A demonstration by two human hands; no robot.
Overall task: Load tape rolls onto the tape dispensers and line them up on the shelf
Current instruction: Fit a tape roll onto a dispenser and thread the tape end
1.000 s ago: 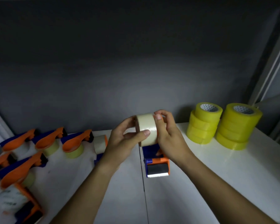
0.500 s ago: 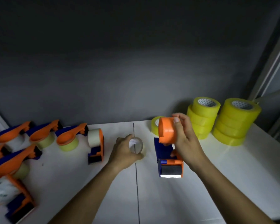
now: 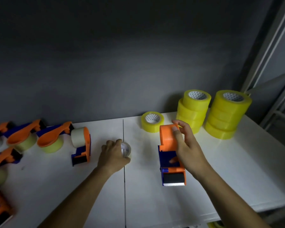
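Note:
An orange and blue tape dispenser (image 3: 169,152) stands on the white shelf (image 3: 229,162), its toothed blade toward me. My right hand (image 3: 187,145) grips its orange handle from the right, fingers over the top. My left hand (image 3: 113,153) holds a pale clear tape roll (image 3: 126,149) that rests on the shelf at the centre seam. A single yellow roll (image 3: 152,121) lies flat behind the dispenser. Two stacks of yellow rolls (image 3: 193,109) (image 3: 227,114) stand at the back right.
A loaded dispenser (image 3: 81,145) stands left of my left hand. Several more orange and blue dispensers (image 3: 51,139) with pale rolls lie along the left side. A dark wall backs the shelf. Metal shelf uprights (image 3: 270,63) rise at the right.
My left hand brought the pale roll down from in front of me onto the shelf. My right hand left the roll and took hold of the dispenser's orange handle.

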